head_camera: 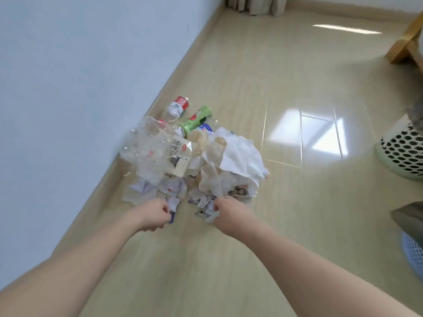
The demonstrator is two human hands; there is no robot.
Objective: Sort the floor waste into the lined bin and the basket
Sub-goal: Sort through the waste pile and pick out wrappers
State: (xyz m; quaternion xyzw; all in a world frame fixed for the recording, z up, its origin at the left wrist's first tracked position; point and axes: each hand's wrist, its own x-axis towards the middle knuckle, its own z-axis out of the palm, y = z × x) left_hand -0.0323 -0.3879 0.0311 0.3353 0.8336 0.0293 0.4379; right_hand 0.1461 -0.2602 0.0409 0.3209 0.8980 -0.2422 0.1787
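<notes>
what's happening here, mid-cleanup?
A person is reaching both hands into the near edge of a waste pile on the floor by the wall. The left hand pinches a small scrap with a blue bit; the right hand grips crumpled printed paper. Bottles, tissues and plastic wrap still lie in the pile. A perforated bin and a blue basket sit at the right edge, contents not visible.

Crumpled paper scraps (206, 202), tissues (240, 154), a clear wrapper (160, 154) and bottles (177, 107) are lying heaped by the wall. A perforated bin (402, 154) is standing well right; a blue basket (413, 255) is peeking in nearer.
</notes>
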